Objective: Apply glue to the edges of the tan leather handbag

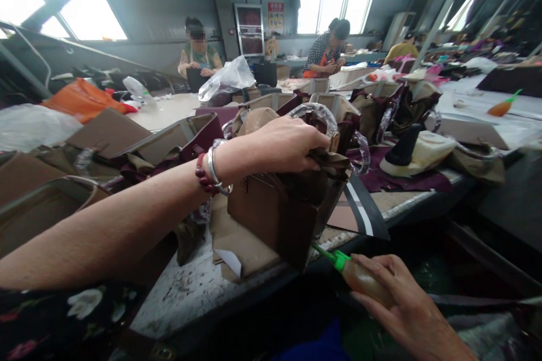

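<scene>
A brown handbag (271, 214) stands tilted at the bench's front edge, its handle wrapped in clear plastic. My left hand (283, 144) reaches across its top, fingers closed on the dark fabric lining (332, 161) at the bag's opening. Low on the right, my right hand (393, 293) is wrapped round a glue bottle (366, 279) with amber contents and a green nozzle. The nozzle tip points up at the bag's lower right corner; whether it touches cannot be made out. Cardboard sheets (249, 237) lie under the bag.
More unfinished bags (186, 135) crowd the bench on the left and behind. A white and black padded piece (417, 152) rests on maroon material (427, 177) at right. Another glue bottle (503, 104) lies farther right. Two people (199, 59) work across the room, another farther right.
</scene>
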Demonstrator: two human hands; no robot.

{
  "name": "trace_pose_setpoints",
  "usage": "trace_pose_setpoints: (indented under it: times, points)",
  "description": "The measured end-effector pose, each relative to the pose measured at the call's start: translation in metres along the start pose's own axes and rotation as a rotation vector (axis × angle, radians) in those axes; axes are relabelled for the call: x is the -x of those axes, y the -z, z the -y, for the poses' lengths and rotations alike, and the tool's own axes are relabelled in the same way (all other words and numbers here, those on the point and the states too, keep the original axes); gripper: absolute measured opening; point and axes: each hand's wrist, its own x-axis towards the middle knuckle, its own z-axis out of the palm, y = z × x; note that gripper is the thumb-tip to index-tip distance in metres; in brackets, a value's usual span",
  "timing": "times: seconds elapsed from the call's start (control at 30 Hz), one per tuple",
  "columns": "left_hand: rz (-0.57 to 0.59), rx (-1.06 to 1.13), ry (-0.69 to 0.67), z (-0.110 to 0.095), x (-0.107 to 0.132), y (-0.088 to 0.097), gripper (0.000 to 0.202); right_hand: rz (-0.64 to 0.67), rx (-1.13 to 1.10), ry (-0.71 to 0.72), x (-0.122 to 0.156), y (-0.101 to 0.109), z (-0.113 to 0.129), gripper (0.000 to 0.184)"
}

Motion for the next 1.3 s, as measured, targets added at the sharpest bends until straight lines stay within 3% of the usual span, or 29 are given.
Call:
trace_pose_setpoints:
  times: [0.3, 0.73, 0.97, 1.17, 1.3]
  points:
    - [-0.034, -0.107, -0.108, -0.02, 0.014, -0.01, 0.01, 0.021, 0.049, 0.02, 0.011, -0.005, -0.008, 0.039]
    - [0.112, -0.098, -0.09, -0.035, 0.032, -0.003, 0.01, 0.084, 0.049, -0.02, 0.016, -0.012, -0.016, 0.044]
    - [0.16, -0.098, -0.066, -0.04, 0.042, -0.001, 0.01, 0.145, -0.005, 0.02, 0.023, -0.016, 0.0, 0.042]
    - [0.201, -0.096, -0.059, -0.042, 0.053, -0.001, 0.012, 0.019, 0.048, 0.0, 0.012, -0.019, -0.012, 0.039]
    - [0.243, -0.108, -0.041, -0.045, 0.057, -0.001, 0.013, 0.095, 0.015, 0.04, 0.017, -0.021, -0.001, 0.043]
